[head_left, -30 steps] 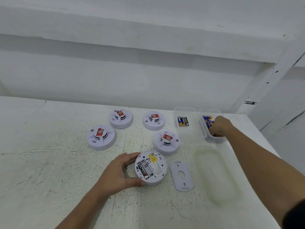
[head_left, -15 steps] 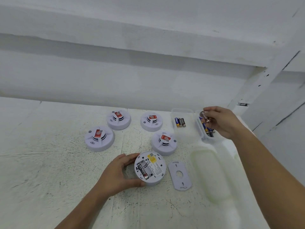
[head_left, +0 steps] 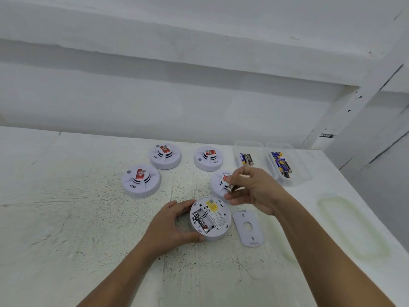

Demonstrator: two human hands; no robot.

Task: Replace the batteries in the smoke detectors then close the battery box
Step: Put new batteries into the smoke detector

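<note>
Two hands work at an opened smoke detector on a white table (head_left: 66, 229).

At the left stands one closed detector (head_left: 140, 180), and two more detectors (head_left: 165, 156) stand behind it, each with a red label on top. The left hand (head_left: 168, 227) grips the side of the upturned detector (head_left: 210, 218), whose compartment holds one black battery (head_left: 201, 222) beside an empty slot. Just above it the right hand (head_left: 254, 191) pinches a single battery (head_left: 231, 187) in its fingertips, partly hiding a fourth detector (head_left: 218, 185). The cover plate (head_left: 249, 228) lies just right of the upturned detector. Farther back to the right, a clear box (head_left: 249, 143) holds three batteries, and the battery box (head_left: 296, 171) beside it holds several. Its lid (head_left: 352, 227) lies apart, near the right edge.
</note>
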